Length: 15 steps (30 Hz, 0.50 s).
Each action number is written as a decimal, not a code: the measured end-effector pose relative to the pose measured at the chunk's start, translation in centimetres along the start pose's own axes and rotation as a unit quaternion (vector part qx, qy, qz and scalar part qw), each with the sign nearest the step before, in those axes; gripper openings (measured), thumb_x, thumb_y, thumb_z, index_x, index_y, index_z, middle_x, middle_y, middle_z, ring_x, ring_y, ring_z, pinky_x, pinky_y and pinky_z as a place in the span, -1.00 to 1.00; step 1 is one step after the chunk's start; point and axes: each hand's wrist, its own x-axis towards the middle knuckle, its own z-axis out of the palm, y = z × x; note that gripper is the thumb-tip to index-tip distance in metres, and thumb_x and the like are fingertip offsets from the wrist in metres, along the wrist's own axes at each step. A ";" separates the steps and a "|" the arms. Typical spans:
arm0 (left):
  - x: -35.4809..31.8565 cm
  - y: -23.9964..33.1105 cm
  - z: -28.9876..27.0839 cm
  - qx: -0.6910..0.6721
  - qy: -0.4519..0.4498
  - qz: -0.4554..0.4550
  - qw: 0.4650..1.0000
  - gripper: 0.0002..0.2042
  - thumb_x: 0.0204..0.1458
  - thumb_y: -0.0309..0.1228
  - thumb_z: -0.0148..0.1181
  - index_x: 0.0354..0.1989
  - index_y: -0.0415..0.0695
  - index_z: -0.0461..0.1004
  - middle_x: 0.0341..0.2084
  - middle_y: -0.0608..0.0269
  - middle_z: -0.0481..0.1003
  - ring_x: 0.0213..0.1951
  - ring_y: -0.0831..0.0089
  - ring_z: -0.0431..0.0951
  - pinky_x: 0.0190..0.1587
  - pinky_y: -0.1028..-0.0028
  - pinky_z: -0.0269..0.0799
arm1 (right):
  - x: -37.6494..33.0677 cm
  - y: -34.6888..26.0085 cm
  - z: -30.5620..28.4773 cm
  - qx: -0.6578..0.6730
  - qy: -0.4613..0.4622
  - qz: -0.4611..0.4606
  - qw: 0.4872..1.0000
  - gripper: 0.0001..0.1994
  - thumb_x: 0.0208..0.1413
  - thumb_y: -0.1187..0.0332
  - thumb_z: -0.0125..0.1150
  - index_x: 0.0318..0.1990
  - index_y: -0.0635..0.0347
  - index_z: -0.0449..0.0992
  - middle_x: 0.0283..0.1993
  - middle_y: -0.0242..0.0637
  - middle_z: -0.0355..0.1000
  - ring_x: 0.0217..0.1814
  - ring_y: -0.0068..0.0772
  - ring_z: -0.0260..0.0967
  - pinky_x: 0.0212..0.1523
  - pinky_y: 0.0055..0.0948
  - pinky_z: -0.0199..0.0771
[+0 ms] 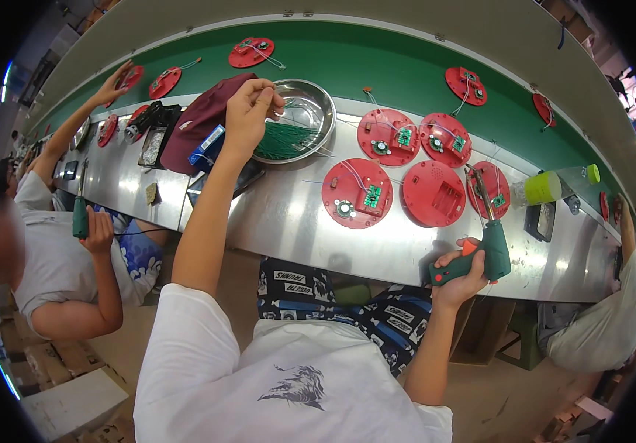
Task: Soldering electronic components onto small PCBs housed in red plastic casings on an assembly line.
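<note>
My right hand [462, 279] grips a green soldering gun [495, 249] with an orange trigger, near the front edge of the metal bench. Its long metal tip points up over a red round plate [489, 190] with a green circuit board. Raised at the near left side of a steel bowl [327, 111], my left hand [250, 111] has its fingertips pinched together; whatever is between them is too small to make out. Inside the bowl lies a bundle of thin green wires [285, 142]. Beside the gun tip rests a red plate [433, 193] without a visible board.
Several red plates with boards, such as one red plate [357, 193], cover the bench [288, 229] and green back strip [377, 70]. A maroon cap [204, 122] lies left of the bowl; a bottle [543, 187] stands right. A co-worker [74, 258] at left holds another green-handled tool.
</note>
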 end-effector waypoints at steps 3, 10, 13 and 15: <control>-0.2 0.0 0.5 0.055 -0.007 -0.009 0.998 -0.85 0.32 -0.48 0.04 -0.08 -0.29 0.45 -0.43 0.28 0.52 -0.39 0.59 0.47 -0.26 0.58 0.41 | 0.0 0.0 0.0 0.006 -0.011 0.007 1.000 -0.68 0.35 0.22 -0.05 -0.05 0.38 0.37 -0.28 -0.11 0.43 -0.65 -0.37 0.38 -0.66 -0.41 0.41; -2.1 0.7 1.2 0.205 -0.078 0.062 0.974 -0.73 0.24 -0.57 0.03 0.08 -0.27 0.48 -0.40 0.29 0.55 -0.33 0.57 0.51 -0.23 0.55 0.40 | -0.1 -0.1 0.2 -0.018 -0.024 0.012 0.999 -0.67 0.35 0.16 -0.04 -0.06 0.32 0.36 -0.26 -0.16 0.42 -0.65 -0.43 0.34 -0.64 -0.42 0.40; -2.3 1.1 1.5 0.197 -0.078 0.019 0.977 -0.75 0.23 -0.57 0.04 0.05 -0.27 0.52 -0.36 0.24 0.61 -0.33 0.57 0.54 -0.24 0.55 0.43 | 0.0 0.1 -0.2 -0.016 -0.028 0.013 0.999 -0.67 0.35 0.16 -0.04 -0.06 0.33 0.36 -0.24 -0.14 0.42 -0.65 -0.43 0.34 -0.64 -0.42 0.41; -2.4 1.1 1.5 0.179 -0.072 -0.006 0.981 -0.75 0.22 -0.57 0.06 0.04 -0.27 0.53 -0.34 0.21 0.64 -0.34 0.58 0.55 -0.24 0.55 0.45 | -0.1 0.1 -0.4 -0.016 -0.030 0.016 0.999 -0.66 0.35 0.16 -0.04 -0.06 0.33 0.36 -0.24 -0.13 0.42 -0.64 -0.43 0.34 -0.64 -0.42 0.41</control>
